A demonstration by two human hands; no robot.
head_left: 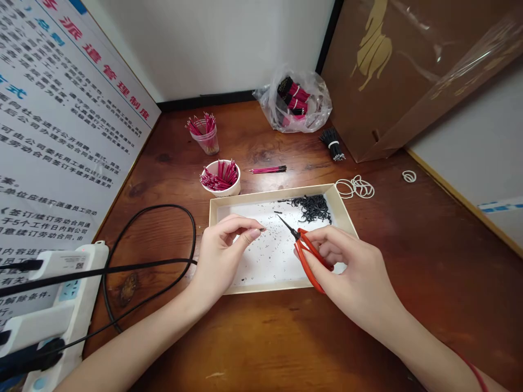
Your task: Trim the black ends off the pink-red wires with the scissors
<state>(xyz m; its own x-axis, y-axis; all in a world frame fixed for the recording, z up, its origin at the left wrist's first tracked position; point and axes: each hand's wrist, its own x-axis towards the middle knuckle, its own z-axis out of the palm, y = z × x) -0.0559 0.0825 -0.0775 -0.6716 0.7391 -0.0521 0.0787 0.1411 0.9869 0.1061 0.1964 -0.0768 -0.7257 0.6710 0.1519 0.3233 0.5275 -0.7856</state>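
Over the shallow box [261,290], my left hand [229,245] pinches a tiny dark piece [262,229] between thumb and index finger; its kind is too small to tell. My right hand [347,267] grips red-handled scissors [312,256] with slim black pointed blades. The blade tips aim up and left, a short way right of my left fingertips and apart from them. Inside the box, a heap of short black strips [312,208] lies in the far right corner. Many tiny dark bits are scattered over the white box floor.
Behind the box stand a paper cup [223,190] and a clear plastic cup [210,144], both filled with pink wires. Nearby are loose wires [267,170], a plastic bag [294,103], a black bundle [333,144] and rubber bands [355,187]. A power strip [69,305] and black cable [151,207] lie left.
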